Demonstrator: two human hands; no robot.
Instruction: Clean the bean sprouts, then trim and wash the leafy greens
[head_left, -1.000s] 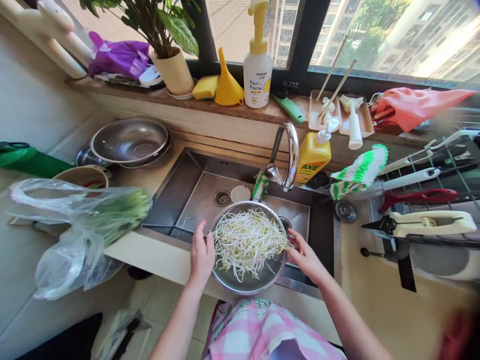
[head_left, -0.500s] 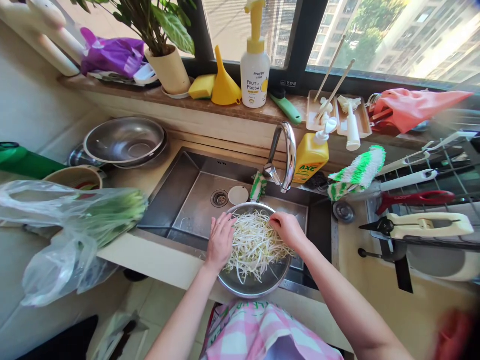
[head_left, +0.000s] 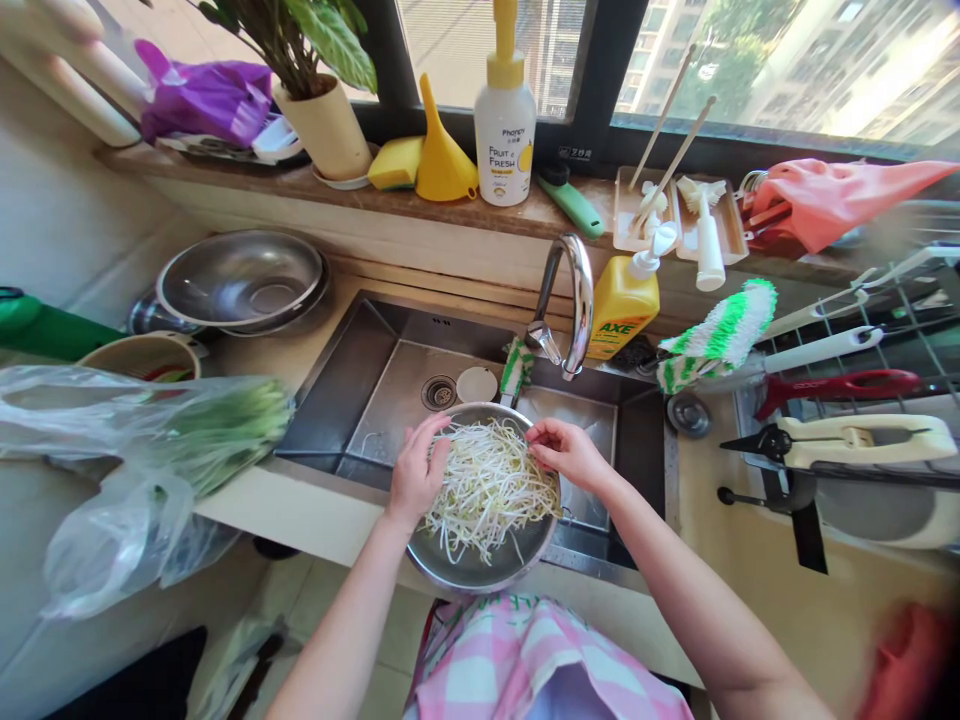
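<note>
We see long white bean sprouts point(head_left: 487, 490) heaped inside the round silver metal bowl point(head_left: 480, 578), whose wall likely contains them. Our left hand point(head_left: 418, 472), half-open, seemingly empty, flanks its left side; our right hand point(head_left: 564, 450), nearly pinched, hovers at its right, any hold unclear.

Bean sprouts point(head_left: 491, 485) are basically being held in a strainer point(head_left: 480, 572) over the sink point(head_left: 322, 425) front, bagged greens point(head_left: 234, 425) being kept off left, wire rack point(head_left: 916, 300) right.
</note>
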